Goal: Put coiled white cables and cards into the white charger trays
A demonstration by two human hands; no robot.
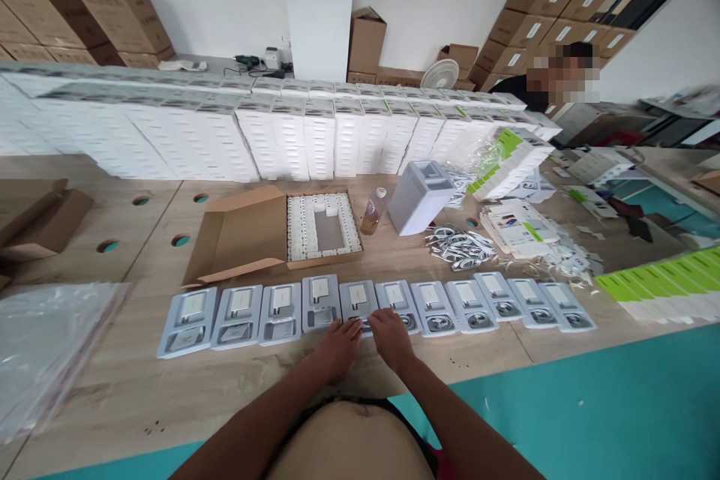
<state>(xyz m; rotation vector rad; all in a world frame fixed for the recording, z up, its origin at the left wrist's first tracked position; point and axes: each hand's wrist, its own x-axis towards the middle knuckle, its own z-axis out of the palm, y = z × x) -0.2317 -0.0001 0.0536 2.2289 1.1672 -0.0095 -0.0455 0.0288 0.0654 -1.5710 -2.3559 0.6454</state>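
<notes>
A row of grey plastic trays lies along the table, each with a white power adapter in its upper compartment. Coiled cables fill the lower compartments of the trays to the right. Those on the left hold no cable; the two leftmost have a flat white piece there. At the middle tray, my left hand and my right hand meet over the lower compartment. Their fingers are closed on a coiled cable, mostly hidden beneath them.
Behind the trays stand an open carton of white adapters, a bottle, a stack of grey trays and a cable pile. White boxes form a wall at the back. Plastic bags lie left; a person is at far right.
</notes>
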